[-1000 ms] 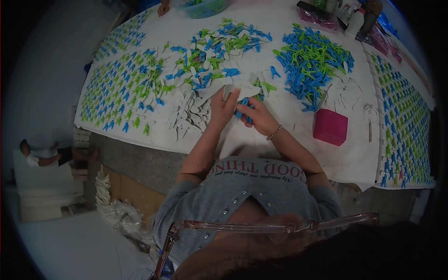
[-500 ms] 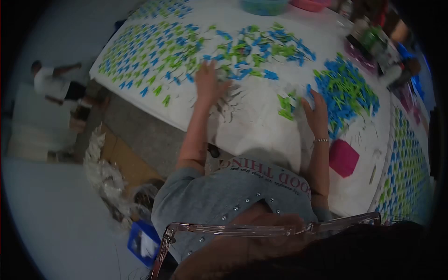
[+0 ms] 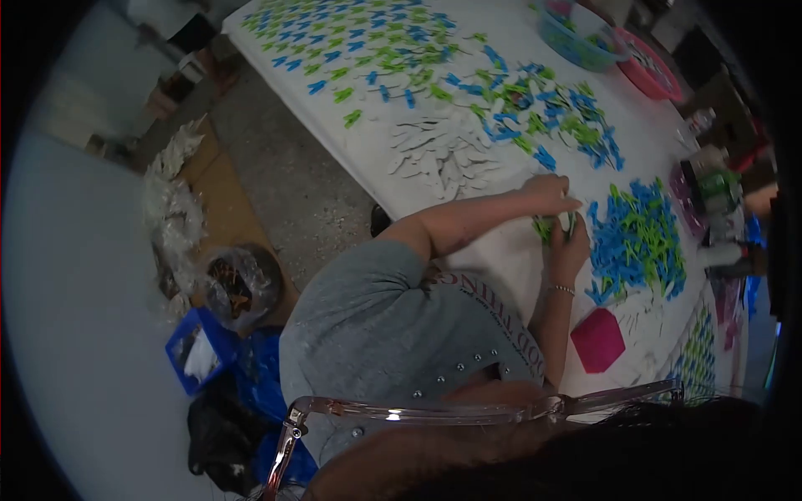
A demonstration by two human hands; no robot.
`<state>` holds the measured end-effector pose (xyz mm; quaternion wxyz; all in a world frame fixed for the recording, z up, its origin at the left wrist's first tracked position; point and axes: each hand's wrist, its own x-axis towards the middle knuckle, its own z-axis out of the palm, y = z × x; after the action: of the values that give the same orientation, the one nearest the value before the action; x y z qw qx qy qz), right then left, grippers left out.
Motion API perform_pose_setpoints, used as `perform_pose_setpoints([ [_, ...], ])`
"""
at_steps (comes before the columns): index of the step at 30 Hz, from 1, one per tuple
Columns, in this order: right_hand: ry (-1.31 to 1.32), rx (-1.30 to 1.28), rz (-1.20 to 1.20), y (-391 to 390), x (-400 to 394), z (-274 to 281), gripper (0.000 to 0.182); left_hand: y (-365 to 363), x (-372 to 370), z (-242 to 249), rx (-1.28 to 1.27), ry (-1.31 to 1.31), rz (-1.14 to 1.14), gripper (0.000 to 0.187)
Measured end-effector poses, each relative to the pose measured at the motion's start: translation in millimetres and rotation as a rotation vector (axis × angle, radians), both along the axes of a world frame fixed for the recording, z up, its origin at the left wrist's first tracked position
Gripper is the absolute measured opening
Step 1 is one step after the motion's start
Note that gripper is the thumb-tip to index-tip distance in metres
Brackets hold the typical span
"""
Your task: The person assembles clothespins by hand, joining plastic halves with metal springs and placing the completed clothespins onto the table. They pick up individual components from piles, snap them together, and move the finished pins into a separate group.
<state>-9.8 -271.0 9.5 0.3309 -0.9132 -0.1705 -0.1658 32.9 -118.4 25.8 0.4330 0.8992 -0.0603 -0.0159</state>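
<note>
My left hand (image 3: 547,189) and my right hand (image 3: 571,246) meet over the white table (image 3: 501,259), fingers pinched on a small white card (image 3: 567,221) with green clips (image 3: 545,229) beside it. A heap of blue and green clips (image 3: 639,242) lies just right of my hands. A pile of white cards (image 3: 441,153) lies to the left of them. Whether a clip is between my fingers is too small to tell.
A mixed scatter of clips and cards (image 3: 535,108) lies beyond my hands, and rows of carded clips (image 3: 351,37) cover the far left. A pink box (image 3: 598,340) sits near my right elbow. Bowls (image 3: 581,42), bottles (image 3: 710,188) and floor bags (image 3: 234,284) surround the table.
My left hand came back from the white card pile to join my right hand near the clip heap. My head has turned, swinging the view of the table.
</note>
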Motion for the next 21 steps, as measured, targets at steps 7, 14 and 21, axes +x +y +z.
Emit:
perform_pose_setpoints([
  [7,-0.138,-0.068,-0.023,4.2,-5.6,3.2,0.049,-7.3,5.5,-2.9,0.009,-0.150,0.001,0.048],
  [14,-0.259,0.245,0.098,6.1,-5.9,5.8,0.052,15.0,5.4,-10.7,-0.524,0.134,-0.072,0.027],
  [21,0.421,0.982,0.152,3.4,-7.0,-1.9,0.044,13.7,-24.5,7.8,-0.707,0.018,-0.043,0.016],
])
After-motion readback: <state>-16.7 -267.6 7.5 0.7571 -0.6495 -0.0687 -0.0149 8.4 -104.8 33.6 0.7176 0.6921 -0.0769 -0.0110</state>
